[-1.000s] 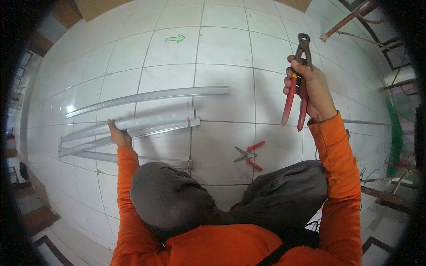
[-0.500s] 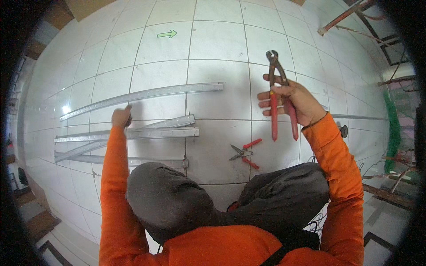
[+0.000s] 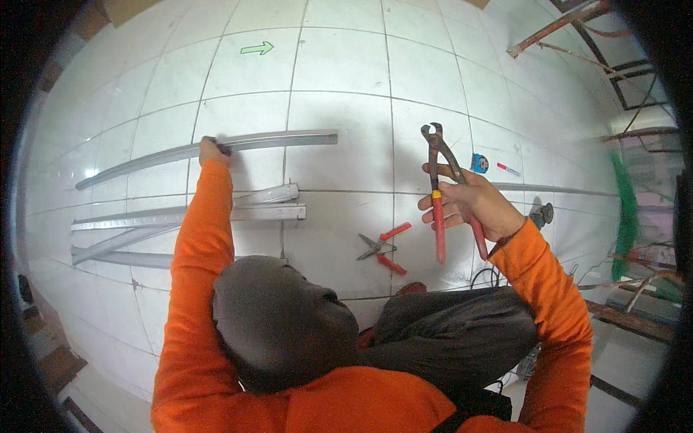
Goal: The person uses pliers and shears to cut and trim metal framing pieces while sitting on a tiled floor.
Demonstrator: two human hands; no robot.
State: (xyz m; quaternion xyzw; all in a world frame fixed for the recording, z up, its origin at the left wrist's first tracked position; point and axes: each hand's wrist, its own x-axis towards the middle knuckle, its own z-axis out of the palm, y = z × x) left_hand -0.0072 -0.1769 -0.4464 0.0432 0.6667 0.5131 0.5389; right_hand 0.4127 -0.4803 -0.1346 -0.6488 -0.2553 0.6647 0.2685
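Note:
My left hand [image 3: 214, 149] is closed round the middle of the farthest metal channel [image 3: 289, 139], a long grey strip lying on the tiles. My fingertips are partly hidden there. In my right hand [image 3: 482, 206] are end-cutting pincers [image 3: 437, 195] with red handles and dark jaws, held up above the floor with the jaws pointing away from me. Several more channels [image 3: 271, 212] lie nearer, some crossing each other, partly covered by my left arm. Between the channels and my right knee rest small red-handled snips [image 3: 382, 248], spread apart.
Beyond my right hand are a blue tape measure [image 3: 479, 163] and a red-and-white marker [image 3: 508, 169]. A long thin bar [image 3: 563, 190] runs to the right, near a dark angle grinder [image 3: 541, 214]. Rusty metal frames [image 3: 556, 29] stand at the far right. A green arrow [image 3: 257, 49] marks the tiles.
My left hand has moved forward onto the farthest channel, whose grooved side now shows. My right hand has come lower with the pincers, and the tape measure and marker have come into sight.

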